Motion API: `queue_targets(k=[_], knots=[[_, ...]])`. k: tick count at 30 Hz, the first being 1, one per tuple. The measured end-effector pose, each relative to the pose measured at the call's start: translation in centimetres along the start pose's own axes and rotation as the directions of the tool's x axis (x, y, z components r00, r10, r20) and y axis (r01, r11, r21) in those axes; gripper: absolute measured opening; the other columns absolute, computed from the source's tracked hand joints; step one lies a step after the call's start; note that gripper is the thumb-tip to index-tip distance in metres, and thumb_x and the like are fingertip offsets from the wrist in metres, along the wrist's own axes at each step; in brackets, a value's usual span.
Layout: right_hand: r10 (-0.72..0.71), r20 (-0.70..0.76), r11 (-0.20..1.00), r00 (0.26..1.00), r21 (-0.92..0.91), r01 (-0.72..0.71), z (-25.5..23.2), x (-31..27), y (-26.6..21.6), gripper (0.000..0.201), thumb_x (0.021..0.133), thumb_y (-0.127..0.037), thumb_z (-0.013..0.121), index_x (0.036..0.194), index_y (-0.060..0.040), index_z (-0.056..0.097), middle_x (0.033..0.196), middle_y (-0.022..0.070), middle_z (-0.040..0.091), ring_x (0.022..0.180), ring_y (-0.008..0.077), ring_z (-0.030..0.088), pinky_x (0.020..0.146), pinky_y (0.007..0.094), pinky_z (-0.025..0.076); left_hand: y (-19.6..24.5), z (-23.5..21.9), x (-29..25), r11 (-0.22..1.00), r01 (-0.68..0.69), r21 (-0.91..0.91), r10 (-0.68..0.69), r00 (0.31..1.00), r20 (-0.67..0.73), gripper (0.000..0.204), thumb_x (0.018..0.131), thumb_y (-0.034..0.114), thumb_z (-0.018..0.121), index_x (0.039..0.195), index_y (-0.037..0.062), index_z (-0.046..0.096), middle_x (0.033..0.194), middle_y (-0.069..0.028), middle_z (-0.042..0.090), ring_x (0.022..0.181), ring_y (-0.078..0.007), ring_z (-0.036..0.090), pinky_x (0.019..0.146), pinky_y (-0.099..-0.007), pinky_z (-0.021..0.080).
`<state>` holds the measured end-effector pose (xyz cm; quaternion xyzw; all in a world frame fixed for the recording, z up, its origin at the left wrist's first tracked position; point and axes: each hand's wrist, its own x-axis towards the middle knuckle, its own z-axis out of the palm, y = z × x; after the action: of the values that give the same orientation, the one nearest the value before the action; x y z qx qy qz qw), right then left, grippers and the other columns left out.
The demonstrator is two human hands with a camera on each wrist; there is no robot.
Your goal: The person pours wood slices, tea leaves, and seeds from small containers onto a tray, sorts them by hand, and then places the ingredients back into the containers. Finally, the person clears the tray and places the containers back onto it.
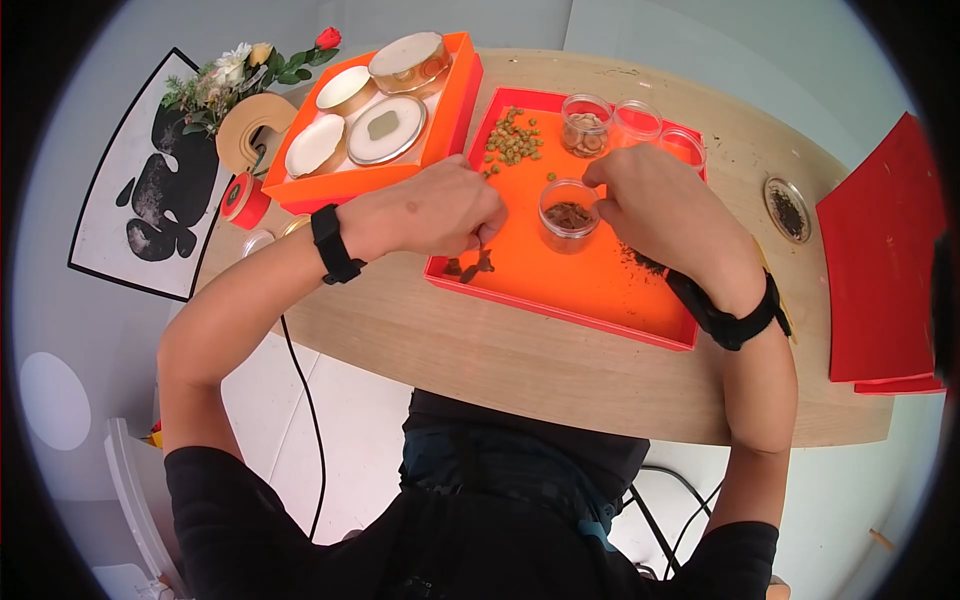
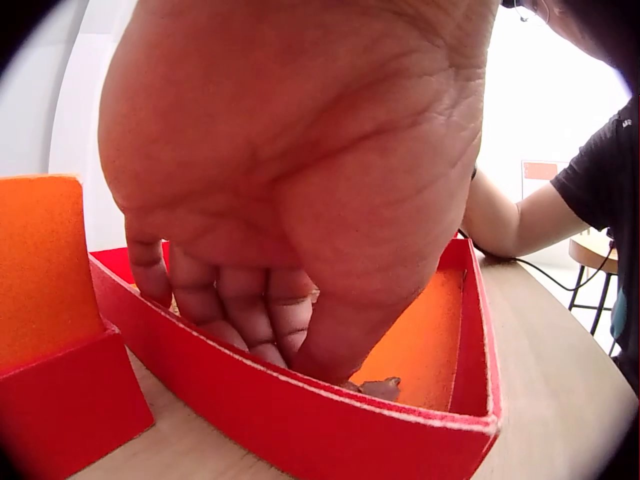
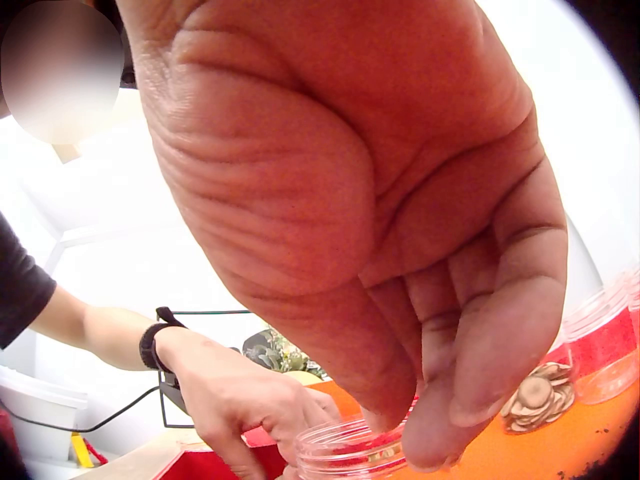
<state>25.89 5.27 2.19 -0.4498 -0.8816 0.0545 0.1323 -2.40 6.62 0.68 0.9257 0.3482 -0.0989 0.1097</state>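
Note:
Over the front left of the orange-floored tray (image 1: 590,290), my left hand (image 1: 440,208) has its fingers curled down, thumb and fingertips pinching at a dark brown piece (image 1: 485,262). The left wrist view shows a brown flake (image 2: 380,388) beside the thumb of that hand (image 2: 300,150); the fingertips are partly hidden. My right hand (image 1: 670,210) pinches the right side of the rim of a clear jar (image 1: 568,238) holding brown pieces. In the right wrist view, thumb and finger of this hand (image 3: 350,180) meet at the jar's rim (image 3: 345,445).
Green-yellow balls (image 1: 515,140), a jar of pale slices (image 1: 585,130), two more clear jars and dark crumbs (image 1: 645,262) share the tray. An orange box of round containers (image 1: 440,130) stands left, near flowers (image 1: 235,70). A small dish (image 1: 787,210) and red box (image 1: 880,270) lie right.

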Motion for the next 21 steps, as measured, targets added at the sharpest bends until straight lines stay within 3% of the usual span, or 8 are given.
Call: queue_targets(k=[6, 11, 15, 17, 18, 19, 21], knots=[[0.014, 0.023, 1.0, 1.0, -0.009, -0.014, -0.1, 0.1, -0.1, 0.025, 0.097, -0.009, 0.076, 0.118, 0.0044, 0.081, 0.097, 0.0236, 0.08, 0.096, 0.0406, 0.077, 0.087, 0.049, 0.06, 0.1, -1.0, -0.2, 1.0, 0.006, -0.024, -0.006, 1.0, 0.006, 0.008, 0.081, 0.0, 0.077, 0.084, 0.0057, 0.072, 0.076, -0.0067, 0.072, 0.075, -0.0292, 0.068, 0.085, -0.0406, 0.052], [0.017, 0.037, 1.0, 0.999, -0.022, -0.016, -0.3, 0.1, -0.3, 0.025, 0.097, -0.009, 0.077, 0.118, 0.0041, 0.081, 0.097, 0.0238, 0.08, 0.096, 0.041, 0.077, 0.087, 0.0489, 0.06, 0.3, -3.7, 0.3, 0.994, -0.014, -0.113, -0.011, 0.976, -0.217, 0.009, 0.083, -0.001, 0.077, 0.087, 0.003, 0.07, 0.079, -0.0101, 0.074, 0.079, -0.0304, 0.074, 0.071, -0.0451, 0.057], [0.027, 0.049, 1.0, 0.998, 0.003, -0.028, -0.5, 0.2, -0.5, 0.026, 0.096, -0.006, 0.076, 0.119, 0.0049, 0.081, 0.096, 0.0239, 0.08, 0.094, 0.0411, 0.077, 0.084, 0.0488, 0.061, 1.8, -5.6, 1.5, 0.996, -0.023, -0.088, -0.004, 0.958, -0.287, 0.008, 0.085, 0.001, 0.077, 0.089, 0.0031, 0.07, 0.082, -0.0096, 0.075, 0.083, -0.0298, 0.074, 0.077, -0.0444, 0.057], [0.043, 0.079, 0.999, 0.996, -0.006, -0.043, -0.6, 0.2, -0.4, 0.026, 0.096, -0.005, 0.075, 0.12, 0.0052, 0.08, 0.096, 0.0239, 0.079, 0.093, 0.0411, 0.076, 0.083, 0.0486, 0.061, 2.6, -5.8, 2.2, 0.995, -0.09, -0.037, 0.071, 0.93, -0.36, 0.008, 0.086, 0.003, 0.078, 0.091, 0.0036, 0.072, 0.085, -0.0085, 0.075, 0.088, -0.0295, 0.073, 0.084, -0.0445, 0.056], [0.013, 0.043, 1.0, 0.999, 0.026, -0.014, -0.2, 0.1, -0.1, 0.013, 0.094, -0.004, 0.073, 0.102, 0.0064, 0.074, 0.092, 0.0253, 0.075, 0.09, 0.0428, 0.074, 0.078, 0.0511, 0.058, 3.1, -5.8, 2.6, 0.995, -0.091, -0.037, 0.071, 0.93, -0.361, 0.008, 0.086, 0.003, 0.078, 0.091, 0.0036, 0.072, 0.085, -0.0085, 0.075, 0.088, -0.0295, 0.073, 0.084, -0.0445, 0.056], [-0.017, 0.006, 0.998, 1.0, 0.057, 0.016, 0.1, 0.0, 0.1, 0.014, 0.092, -0.003, 0.071, 0.085, 0.0076, 0.067, 0.087, 0.0267, 0.07, 0.087, 0.0444, 0.071, 0.074, 0.0536, 0.056, 3.6, -5.7, 3.0, 0.996, -0.064, -0.064, 0.04, 0.945, -0.324, 0.007, 0.087, 0.004, 0.078, 0.091, 0.0037, 0.072, 0.086, -0.0081, 0.075, 0.09, -0.0292, 0.072, 0.087, -0.0446, 0.055], [-0.028, -0.001, 0.997, 1.0, 0.075, 0.028, -0.1, 0.1, -0.2, 0.015, 0.092, -0.004, 0.072, 0.084, 0.0077, 0.066, 0.087, 0.0267, 0.07, 0.087, 0.0444, 0.071, 0.073, 0.0536, 0.056, 3.9, -5.5, 3.4, 0.995, -0.037, -0.089, 0.01, 0.958, -0.286, 0.006, 0.087, 0.004, 0.078, 0.091, 0.0039, 0.073, 0.087, -0.0077, 0.075, 0.092, -0.029, 0.072, 0.089, -0.0447, 0.054]])
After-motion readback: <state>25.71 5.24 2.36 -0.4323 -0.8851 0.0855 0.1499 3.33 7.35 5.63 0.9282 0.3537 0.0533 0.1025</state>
